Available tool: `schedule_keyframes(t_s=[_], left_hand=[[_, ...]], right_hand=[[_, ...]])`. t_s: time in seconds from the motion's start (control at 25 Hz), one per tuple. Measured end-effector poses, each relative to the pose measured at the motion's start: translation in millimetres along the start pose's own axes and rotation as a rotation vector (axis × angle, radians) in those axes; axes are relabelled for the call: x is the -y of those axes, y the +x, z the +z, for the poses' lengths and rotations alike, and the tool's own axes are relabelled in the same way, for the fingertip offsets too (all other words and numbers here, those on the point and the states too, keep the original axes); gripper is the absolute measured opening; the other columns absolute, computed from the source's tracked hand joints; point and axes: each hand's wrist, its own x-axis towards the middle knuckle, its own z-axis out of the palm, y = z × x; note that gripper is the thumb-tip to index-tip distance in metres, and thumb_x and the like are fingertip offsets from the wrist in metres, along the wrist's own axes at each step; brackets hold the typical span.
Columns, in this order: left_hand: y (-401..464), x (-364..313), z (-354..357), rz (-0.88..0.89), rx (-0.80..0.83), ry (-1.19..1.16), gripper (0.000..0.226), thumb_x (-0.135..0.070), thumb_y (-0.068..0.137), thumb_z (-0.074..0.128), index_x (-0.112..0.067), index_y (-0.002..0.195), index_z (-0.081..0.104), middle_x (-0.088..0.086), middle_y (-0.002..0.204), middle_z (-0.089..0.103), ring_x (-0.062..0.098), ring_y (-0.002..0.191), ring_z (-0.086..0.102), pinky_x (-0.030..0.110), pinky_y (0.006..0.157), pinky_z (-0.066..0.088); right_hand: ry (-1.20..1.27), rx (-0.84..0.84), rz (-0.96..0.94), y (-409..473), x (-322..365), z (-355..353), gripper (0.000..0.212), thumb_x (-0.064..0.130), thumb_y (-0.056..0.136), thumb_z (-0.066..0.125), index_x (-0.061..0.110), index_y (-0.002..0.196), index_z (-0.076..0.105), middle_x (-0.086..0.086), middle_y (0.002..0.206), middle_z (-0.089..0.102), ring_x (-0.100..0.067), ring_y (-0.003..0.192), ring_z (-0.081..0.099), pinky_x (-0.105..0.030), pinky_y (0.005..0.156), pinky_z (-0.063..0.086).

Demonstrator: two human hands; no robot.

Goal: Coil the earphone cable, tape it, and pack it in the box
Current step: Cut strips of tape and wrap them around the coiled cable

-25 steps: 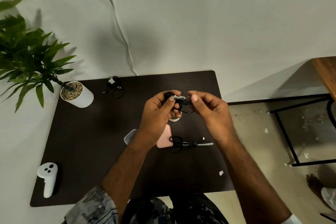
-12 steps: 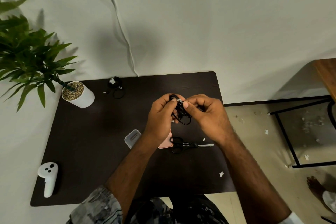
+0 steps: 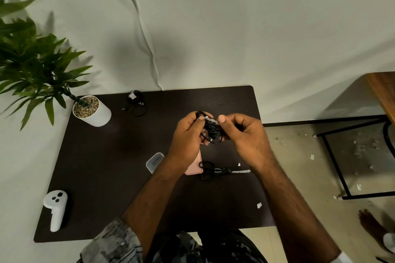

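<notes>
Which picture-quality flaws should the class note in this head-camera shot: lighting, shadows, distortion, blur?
Head view: dim, uneven lighting; the plant casts a soft shadow on the wall; wide-angle distortion bows the table edges; the coiled earphone cable gripped by the left hand and right hand looks soft and dark, its detail hard to read.

The right hand (image 3: 245, 134) has eased its thumb back off the coiled earphone cable (image 3: 211, 130).
</notes>
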Motion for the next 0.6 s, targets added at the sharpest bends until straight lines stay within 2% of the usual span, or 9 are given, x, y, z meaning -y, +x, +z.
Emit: schedule_keyframes(t_s=[0.08, 0.16, 0.28, 0.36, 0.48, 0.6], left_hand=[[0, -3, 0, -0.087, -0.001, -0.283, 0.030, -0.005, 0.107, 0.039, -0.011, 0.099, 0.067, -0.004, 0.061, 0.059, 0.006, 0.056, 0.054, 0.029, 0.059, 0.046], [0, -7, -2, -0.165, 0.005, -0.544, 0.027, -0.005, 0.105, 0.040, -0.008, 0.098, 0.066, 0.000, 0.060, 0.049, 0.009, 0.056, 0.046, 0.028, 0.056, 0.043], [1, -11, -9, -0.223, 0.038, -0.782, 0.018, -0.011, 0.099, 0.051, -0.009, 0.091, 0.067, 0.002, 0.064, 0.041, 0.012, 0.057, 0.041, 0.026, 0.053, 0.037], [1, -11, -13, -0.259, 0.055, -0.840, 0.012, -0.017, 0.092, 0.057, -0.010, 0.088, 0.066, 0.002, 0.069, 0.041, 0.012, 0.059, 0.042, 0.026, 0.055, 0.039], [0, -9, -16, -0.291, 0.043, -0.817, 0.014, -0.020, 0.095, 0.056, -0.009, 0.092, 0.065, 0.004, 0.073, 0.040, 0.012, 0.061, 0.044, 0.025, 0.056, 0.044], [0, -10, -13, -0.267, 0.011, -0.710, 0.021, -0.014, 0.103, 0.048, -0.007, 0.101, 0.068, 0.007, 0.071, 0.051, 0.016, 0.065, 0.055, 0.034, 0.061, 0.056]], right_hand=[[0.070, -0.009, 0.088, 1, -3, 0, 0.026, 0.035, 0.103, 0.066, 0.018, 0.091, 0.081, -0.009, 0.080, 0.077, -0.023, 0.073, 0.073, -0.052, 0.080, 0.064], [0.084, -0.053, 0.151, 1, -6, -1, 0.024, 0.032, 0.103, 0.065, 0.020, 0.090, 0.082, -0.006, 0.079, 0.077, -0.020, 0.072, 0.071, -0.055, 0.083, 0.064], [-0.081, -0.078, 0.085, -1, -7, -3, 0.007, 0.024, 0.098, 0.074, 0.025, 0.096, 0.081, 0.002, 0.089, 0.079, -0.015, 0.078, 0.073, -0.043, 0.080, 0.065], [-0.146, -0.047, 0.021, -4, -3, -3, 0.011, 0.023, 0.092, 0.080, 0.027, 0.103, 0.080, 0.006, 0.094, 0.077, -0.011, 0.081, 0.073, -0.035, 0.078, 0.064], [-0.132, 0.047, -0.019, -10, 8, 2, 0.035, 0.027, 0.084, 0.088, 0.029, 0.117, 0.076, 0.010, 0.089, 0.071, -0.006, 0.079, 0.068, -0.023, 0.074, 0.059], [-0.254, 0.097, -0.076, -12, 19, 7, 0.061, 0.035, 0.076, 0.092, 0.034, 0.132, 0.067, 0.014, 0.101, 0.068, -0.005, 0.091, 0.068, -0.022, 0.083, 0.061]])
